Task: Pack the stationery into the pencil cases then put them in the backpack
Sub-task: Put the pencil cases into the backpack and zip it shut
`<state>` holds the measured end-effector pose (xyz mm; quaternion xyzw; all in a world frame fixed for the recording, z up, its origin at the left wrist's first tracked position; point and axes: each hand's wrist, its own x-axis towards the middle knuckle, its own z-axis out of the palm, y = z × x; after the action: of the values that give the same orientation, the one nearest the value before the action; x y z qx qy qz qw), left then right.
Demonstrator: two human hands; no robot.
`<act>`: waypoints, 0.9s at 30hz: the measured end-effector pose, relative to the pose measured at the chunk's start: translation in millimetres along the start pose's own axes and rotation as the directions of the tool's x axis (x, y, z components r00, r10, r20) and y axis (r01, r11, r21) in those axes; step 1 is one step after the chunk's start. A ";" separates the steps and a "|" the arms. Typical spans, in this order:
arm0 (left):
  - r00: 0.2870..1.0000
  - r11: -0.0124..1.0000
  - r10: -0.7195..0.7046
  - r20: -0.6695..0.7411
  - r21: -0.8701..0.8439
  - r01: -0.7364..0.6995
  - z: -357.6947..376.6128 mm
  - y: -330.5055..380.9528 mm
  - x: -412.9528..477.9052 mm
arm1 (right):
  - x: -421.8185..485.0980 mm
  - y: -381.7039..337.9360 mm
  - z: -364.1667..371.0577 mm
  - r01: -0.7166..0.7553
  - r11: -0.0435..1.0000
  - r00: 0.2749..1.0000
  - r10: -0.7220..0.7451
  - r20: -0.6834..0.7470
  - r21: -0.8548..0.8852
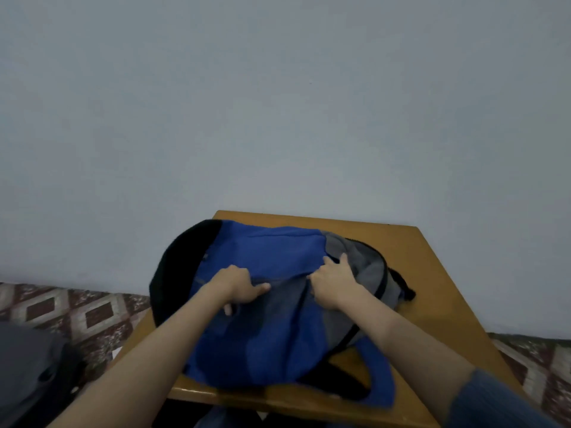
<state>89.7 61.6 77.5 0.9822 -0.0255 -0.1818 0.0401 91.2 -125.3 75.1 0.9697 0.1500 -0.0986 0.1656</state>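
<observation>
A blue, grey and black backpack (pixel 272 329) lies flat on a small wooden table (pixel 429 291), covering most of it. My left hand (pixel 239 288) rests on the middle of the bag with its fingers curled into the fabric beside a zip line. My right hand (pixel 335 282) grips a fold of the fabric where the blue panel meets the grey one. No pencil case and no stationery shows anywhere in view.
A plain grey wall (pixel 278 103) stands right behind the table. Patterned floor tiles (pixel 92 313) show on both sides. A dark grey object (pixel 31 375) sits at the lower left. The bag's straps (pixel 355 381) hang toward the table's near edge.
</observation>
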 end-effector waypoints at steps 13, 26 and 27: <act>0.934 0.927 0.202 0.294 -0.364 -0.085 4.1 107.3 -14.4 | 12.5 25.2 19.8 -0.230 0.936 0.972 0.207 0.112 0.267; 0.967 0.878 -0.230 -0.107 -0.451 0.159 31.0 -48.5 72.6 | 9.4 79.9 88.3 -0.394 -0.197 0.751 0.493 0.438 0.898; 0.966 0.855 -0.242 -0.094 -0.491 0.167 32.5 -46.8 77.3 | 12.5 81.8 91.2 -0.361 -0.268 0.757 0.475 0.448 0.893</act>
<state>151.8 101.0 15.7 0.9496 0.1282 -0.1102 0.2640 116.4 -227.6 11.5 0.7598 -0.3092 -0.0712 -0.5674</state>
